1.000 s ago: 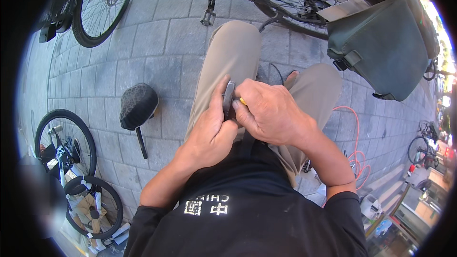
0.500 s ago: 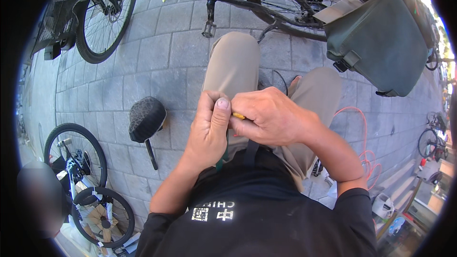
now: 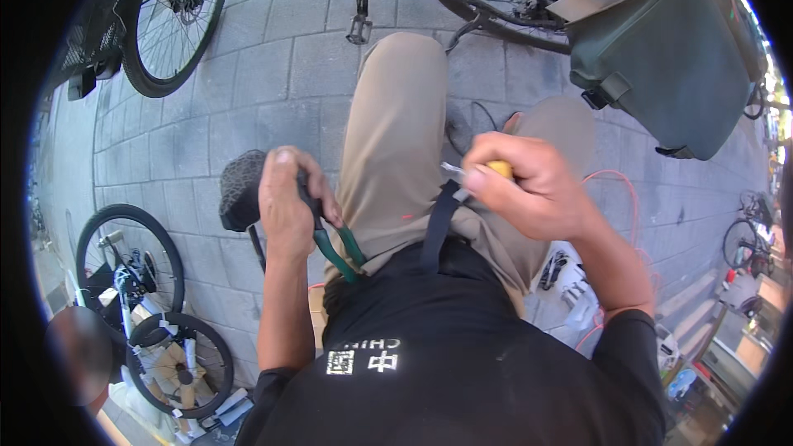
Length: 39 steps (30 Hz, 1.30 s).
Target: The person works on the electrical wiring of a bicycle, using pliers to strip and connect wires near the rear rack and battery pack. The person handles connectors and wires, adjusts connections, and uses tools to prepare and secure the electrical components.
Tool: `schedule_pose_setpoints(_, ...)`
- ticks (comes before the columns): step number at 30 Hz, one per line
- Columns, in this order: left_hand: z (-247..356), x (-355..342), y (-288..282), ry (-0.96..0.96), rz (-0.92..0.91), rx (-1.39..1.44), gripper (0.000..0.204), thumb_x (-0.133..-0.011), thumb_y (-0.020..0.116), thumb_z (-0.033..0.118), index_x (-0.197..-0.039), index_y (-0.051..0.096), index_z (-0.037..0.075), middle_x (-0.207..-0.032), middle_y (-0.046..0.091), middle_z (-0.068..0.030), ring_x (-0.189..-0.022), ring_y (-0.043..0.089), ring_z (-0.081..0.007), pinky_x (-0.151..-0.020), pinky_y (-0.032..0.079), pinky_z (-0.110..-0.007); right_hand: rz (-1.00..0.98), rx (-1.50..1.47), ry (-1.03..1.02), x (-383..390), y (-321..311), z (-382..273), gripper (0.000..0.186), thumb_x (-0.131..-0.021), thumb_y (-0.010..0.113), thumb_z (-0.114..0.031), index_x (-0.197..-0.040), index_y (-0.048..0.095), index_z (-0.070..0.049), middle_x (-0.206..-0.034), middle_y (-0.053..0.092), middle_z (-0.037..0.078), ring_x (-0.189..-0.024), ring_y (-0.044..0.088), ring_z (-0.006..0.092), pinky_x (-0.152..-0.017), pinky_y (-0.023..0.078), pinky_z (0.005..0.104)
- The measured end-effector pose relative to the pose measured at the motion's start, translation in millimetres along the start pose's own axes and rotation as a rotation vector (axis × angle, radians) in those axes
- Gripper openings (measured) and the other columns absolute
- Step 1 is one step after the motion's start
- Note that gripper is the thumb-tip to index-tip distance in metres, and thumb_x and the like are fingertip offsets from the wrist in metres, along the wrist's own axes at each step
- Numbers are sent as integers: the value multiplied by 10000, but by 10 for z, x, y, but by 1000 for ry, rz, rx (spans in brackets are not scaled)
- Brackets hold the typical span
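My left hand point(image 3: 287, 202) is closed around green-handled pliers point(image 3: 337, 254). Their handles point down toward my waist, while the palm and fingers hide the jaws. My right hand point(image 3: 529, 194), over my right thigh, grips a small yellow piece point(image 3: 500, 168). A short silvery part point(image 3: 453, 169) sticks out by the thumb; its kind is not clear. A dark strap point(image 3: 439, 227) lies between the hands, over my tan trousers point(image 3: 395, 132). A tiny red bit point(image 3: 406, 216) rests on the trousers.
Beside my left hand stands a leopard-patterned bicycle saddle point(image 3: 240, 190) on its post. A bicycle with a grey-green bag point(image 3: 661, 66) spans the far side. Bicycle wheels point(image 3: 180, 372) and a person are at lower left. An orange-red cable point(image 3: 634, 206) runs along the right.
My hands were together over my lap and have moved apart, left hand leftward and right hand rightward. The pliers' green handles and the silvery part now show more fully.
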State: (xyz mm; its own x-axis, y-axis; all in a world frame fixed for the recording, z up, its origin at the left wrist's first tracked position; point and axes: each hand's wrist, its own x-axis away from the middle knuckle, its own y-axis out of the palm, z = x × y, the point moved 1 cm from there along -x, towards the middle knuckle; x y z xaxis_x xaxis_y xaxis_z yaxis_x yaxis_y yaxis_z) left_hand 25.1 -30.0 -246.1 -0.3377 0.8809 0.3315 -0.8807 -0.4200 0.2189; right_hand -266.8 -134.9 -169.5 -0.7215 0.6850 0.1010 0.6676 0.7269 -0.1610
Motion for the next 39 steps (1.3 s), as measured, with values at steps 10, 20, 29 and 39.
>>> schedule_pose_setpoints(10, 317, 76, 418, -44, -329, -80, 273, -1110, 686, 229, -1152, 696, -41, -795, 653, -34, -483, 474, -41, -430, 390, -233, 35, -344, 186, -91, 243, 338, 366, -1184, 527, -354, -1119, 644, -13, -850, 540, -35, -751, 432, 37, -658, 393, 245)
schedule_pose_setpoints(20, 342, 124, 725, -7, -393, -141, 243, -1075, 754, 191, -1161, 735, -36, -973, 758, -32, -879, 670, -63, -773, 554, -237, -4, -363, 114, -127, 324, 227, 369, -1179, 541, -342, -1129, 671, -1, -933, 655, 0, -882, 565, 65, -789, 495, 269)
schedule_pose_setpoints(29, 299, 162, 737, 48, -309, -142, 244, -1070, 756, 197, -1132, 674, -23, -853, 689, -30, -546, 522, -29, -459, 409, -203, 101, -336, 90, -147, 424, 155, 267, -1150, 603, -247, -1170, 670, 10, -830, 652, -12, -769, 591, 54, -653, 506, 277)
schedule_pose_setpoints(39, 280, 159, 659, -45, -212, -77, 181, -1079, 721, 145, -1114, 674, -27, -774, 662, -31, -495, 508, -53, -440, 422, -235, 127, -181, -32, -200, 505, 272, 251, -1128, 619, -226, -1153, 670, 19, -794, 652, 46, -727, 599, 84, -651, 500, 311)
